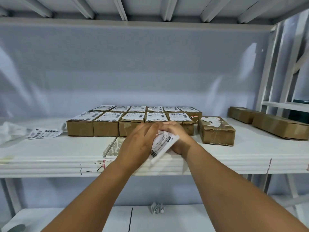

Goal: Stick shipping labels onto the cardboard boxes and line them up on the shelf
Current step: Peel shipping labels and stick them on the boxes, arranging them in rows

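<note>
Both hands are meeting in the centre of the frame, just in front of the boxes. The left hand (138, 141) is curling its fingers over the upper edge of a white printed shipping label (163, 144), its back turned to the camera. The right hand (178, 137) is closing round the same label from the right side, fingertips touching those of the left hand. The label is bending between the two palms, its barcode end hanging toward the lower centre, above the front edge of the white metal shelf (50, 153).

Behind the hands, two rows of brown cardboard boxes with labels on top (107, 124) are sitting side by side on the shelf, edges touching. Just right of them, slightly apart, a brown cardboard box with torn white paper scraps on top (215, 131) is lying at an angle. Farther to the right edge, two plain brown cardboard boxes (280, 126) are resting together.

At the left of the frame, a strip of loose printed labels (43, 133) is lying beside a crumpled clear plastic bag (10, 131). On the lower shelf, bottom centre, a small crumpled white paper scrap (157, 209) is sitting.
</note>
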`<control>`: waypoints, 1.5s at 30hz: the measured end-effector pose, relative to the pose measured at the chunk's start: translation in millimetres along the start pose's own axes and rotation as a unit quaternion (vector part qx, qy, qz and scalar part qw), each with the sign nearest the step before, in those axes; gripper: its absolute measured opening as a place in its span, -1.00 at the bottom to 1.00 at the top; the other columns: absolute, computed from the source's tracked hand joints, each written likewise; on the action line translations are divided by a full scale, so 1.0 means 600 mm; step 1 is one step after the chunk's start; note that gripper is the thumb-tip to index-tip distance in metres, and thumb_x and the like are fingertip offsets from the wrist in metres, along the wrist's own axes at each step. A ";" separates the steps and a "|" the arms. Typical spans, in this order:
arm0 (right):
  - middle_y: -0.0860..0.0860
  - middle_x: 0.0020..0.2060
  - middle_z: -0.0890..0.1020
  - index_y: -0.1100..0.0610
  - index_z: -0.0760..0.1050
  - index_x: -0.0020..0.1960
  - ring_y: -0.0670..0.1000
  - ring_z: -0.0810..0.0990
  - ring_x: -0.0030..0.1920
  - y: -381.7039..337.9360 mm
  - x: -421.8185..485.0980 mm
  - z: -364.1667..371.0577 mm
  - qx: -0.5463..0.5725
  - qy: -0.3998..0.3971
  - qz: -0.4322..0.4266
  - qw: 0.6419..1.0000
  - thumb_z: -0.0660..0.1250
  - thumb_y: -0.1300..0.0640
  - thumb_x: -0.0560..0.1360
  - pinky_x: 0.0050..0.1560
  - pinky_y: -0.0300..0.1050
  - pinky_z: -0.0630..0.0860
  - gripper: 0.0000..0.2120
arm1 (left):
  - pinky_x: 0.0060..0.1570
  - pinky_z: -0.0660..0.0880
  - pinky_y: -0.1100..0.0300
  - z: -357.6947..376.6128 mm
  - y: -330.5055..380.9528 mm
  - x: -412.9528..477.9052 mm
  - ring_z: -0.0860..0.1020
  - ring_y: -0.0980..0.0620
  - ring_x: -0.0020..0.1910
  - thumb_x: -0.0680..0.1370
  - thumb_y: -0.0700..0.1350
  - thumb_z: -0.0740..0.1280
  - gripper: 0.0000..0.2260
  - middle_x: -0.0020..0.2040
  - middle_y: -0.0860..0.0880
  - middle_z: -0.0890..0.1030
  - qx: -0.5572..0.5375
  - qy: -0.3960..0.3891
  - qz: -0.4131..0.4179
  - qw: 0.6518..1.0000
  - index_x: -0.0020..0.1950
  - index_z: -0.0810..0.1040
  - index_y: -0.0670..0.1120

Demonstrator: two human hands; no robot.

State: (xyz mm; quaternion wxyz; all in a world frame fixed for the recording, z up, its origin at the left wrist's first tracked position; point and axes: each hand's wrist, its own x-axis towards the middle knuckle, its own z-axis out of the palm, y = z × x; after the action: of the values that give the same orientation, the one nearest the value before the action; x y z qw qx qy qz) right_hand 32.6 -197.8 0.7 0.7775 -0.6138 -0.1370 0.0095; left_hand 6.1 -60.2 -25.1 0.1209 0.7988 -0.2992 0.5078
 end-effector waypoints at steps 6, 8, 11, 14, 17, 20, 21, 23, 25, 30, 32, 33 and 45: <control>0.09 -0.54 0.54 0.22 0.51 -0.42 0.04 0.55 -0.50 0.000 0.000 0.001 -0.011 0.021 0.000 1.000 0.25 0.40 0.48 -0.39 -0.25 0.49 -0.68 | -0.15 0.38 0.10 -0.003 0.002 -0.003 0.55 -0.11 -0.26 0.25 -0.35 0.54 -0.46 -0.24 -0.06 0.59 0.037 0.021 0.033 0.999 0.12 0.40 -0.10; 0.09 -0.53 0.53 0.20 0.49 -0.40 0.06 0.52 -0.47 0.000 -0.002 0.003 -0.018 0.025 -0.004 1.000 0.27 0.36 0.49 -0.32 -0.20 0.44 -0.70 | -0.05 0.28 0.12 -0.005 0.002 -0.002 0.56 -0.10 -0.26 0.25 -0.35 0.54 -0.48 -0.24 -0.05 0.59 0.040 0.039 0.039 0.998 0.10 0.41 -0.11; 0.07 -0.55 0.52 0.21 0.47 -0.35 0.05 0.51 -0.48 -0.004 -0.005 0.003 -0.019 0.034 -0.003 0.999 0.29 0.32 0.50 -0.31 -0.20 0.41 -0.75 | 0.00 0.28 0.11 -0.003 0.003 -0.005 0.55 -0.09 -0.28 0.30 -0.34 0.52 -0.55 -0.26 -0.04 0.58 0.053 0.066 0.044 0.995 0.06 0.40 -0.10; 0.03 -0.57 0.53 0.18 0.47 -0.31 -0.03 0.52 -0.57 -0.014 -0.014 0.003 -0.060 -0.004 0.016 0.998 0.28 0.26 0.52 -0.49 -0.33 0.41 -0.77 | 0.02 0.31 0.10 -0.001 0.000 -0.007 0.56 -0.10 -0.26 0.39 -0.29 0.44 -0.66 -0.24 -0.05 0.59 0.057 0.084 0.053 0.993 0.06 0.40 -0.10; 0.07 -0.48 0.54 0.14 0.47 -0.29 0.00 0.53 -0.51 -0.016 -0.019 0.002 -0.088 -0.046 0.046 0.994 0.28 0.15 0.52 -0.46 -0.30 0.42 -0.79 | 0.01 0.33 0.11 -0.001 -0.002 -0.006 0.54 -0.08 -0.24 0.42 -0.25 0.37 -0.72 -0.23 -0.04 0.59 0.052 0.090 0.052 0.993 0.08 0.40 -0.08; 0.07 -0.46 0.56 0.15 0.49 -0.23 0.01 0.54 -0.50 -0.018 -0.021 0.003 -0.102 -0.052 0.054 0.992 0.29 0.12 0.50 -0.46 -0.28 0.43 -0.84 | -0.08 0.31 0.16 -0.001 -0.001 -0.002 0.43 -0.01 -0.18 0.48 -0.24 0.23 -0.75 -0.20 -0.06 0.57 0.005 0.078 0.036 0.996 0.14 0.39 -0.07; 0.05 -0.50 0.56 0.15 0.49 -0.23 0.00 0.54 -0.53 -0.020 -0.023 0.001 -0.104 -0.053 0.052 0.992 0.28 0.13 0.51 -0.49 -0.30 0.42 -0.84 | -0.11 0.32 0.17 -0.001 0.000 -0.002 0.40 0.00 -0.16 0.48 -0.23 0.20 -0.74 -0.18 -0.07 0.56 -0.013 0.070 0.033 0.997 0.16 0.38 -0.07; 0.01 -0.56 0.54 0.15 0.47 -0.26 -0.03 0.52 -0.58 -0.022 -0.026 -0.002 -0.108 -0.050 0.053 0.991 0.24 0.15 0.54 -0.54 -0.33 0.39 -0.79 | -0.18 0.42 0.13 -0.001 0.000 -0.004 0.37 0.01 -0.13 0.48 -0.22 0.17 -0.69 -0.13 -0.09 0.54 -0.036 0.054 0.035 0.997 0.21 0.36 -0.07; 0.01 -0.56 0.52 0.13 0.46 -0.29 -0.02 0.49 -0.58 -0.025 -0.031 -0.002 -0.129 -0.038 0.056 0.989 0.22 0.10 0.55 -0.51 -0.31 0.35 -0.75 | -0.21 0.51 0.08 -0.005 0.001 -0.006 0.42 0.00 -0.09 0.49 -0.20 0.17 -0.64 0.01 -0.13 0.50 -0.071 0.040 0.024 0.996 0.28 0.32 -0.01; 0.07 -0.52 0.52 0.15 0.47 -0.28 0.02 0.49 -0.56 -0.024 -0.025 0.003 -0.102 -0.021 0.070 0.992 0.27 0.17 0.51 -0.50 -0.30 0.38 -0.80 | -0.06 0.46 0.29 -0.013 0.006 0.000 0.47 0.04 -0.01 0.46 -0.27 0.41 -0.53 0.45 0.00 0.05 -0.110 0.060 -0.066 0.990 0.30 0.37 0.02; 0.09 -0.54 0.51 0.17 0.45 -0.28 0.02 0.48 -0.57 -0.021 -0.023 0.007 -0.082 -0.015 0.072 0.994 0.25 0.20 0.52 -0.51 -0.31 0.39 -0.81 | 0.05 0.33 0.49 -0.010 0.002 0.002 0.37 0.13 0.14 0.42 -0.26 0.45 -0.58 0.49 -0.02 -0.02 -0.116 0.062 -0.105 0.986 0.26 0.49 -0.11; 0.09 -0.54 0.51 0.18 0.45 -0.27 0.02 0.48 -0.57 -0.019 -0.021 0.008 -0.067 -0.014 0.073 0.995 0.24 0.22 0.51 -0.52 -0.32 0.39 -0.82 | 0.08 0.29 0.54 -0.011 -0.001 0.004 0.31 0.16 0.20 0.41 -0.25 0.47 -0.59 0.50 -0.02 -0.03 -0.136 0.057 -0.137 0.980 0.24 0.52 -0.13; 0.10 -0.44 0.49 0.13 0.42 -0.33 0.05 0.47 -0.48 -0.018 -0.020 0.005 -0.100 -0.027 0.061 0.993 0.35 0.15 0.43 -0.39 -0.22 0.37 -0.80 | 0.10 0.35 0.28 -0.016 -0.004 0.006 0.40 0.10 0.10 0.46 -0.35 0.38 -0.89 0.33 0.03 0.27 -0.184 0.025 -0.204 0.961 -0.14 0.64 -0.16</control>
State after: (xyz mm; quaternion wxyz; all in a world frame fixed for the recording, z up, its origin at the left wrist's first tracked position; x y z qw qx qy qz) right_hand 18.7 -199.6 9.1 0.7061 -0.6952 -0.1206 0.0600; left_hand 1.4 -54.9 -17.0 0.3739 0.7941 -0.2149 0.4284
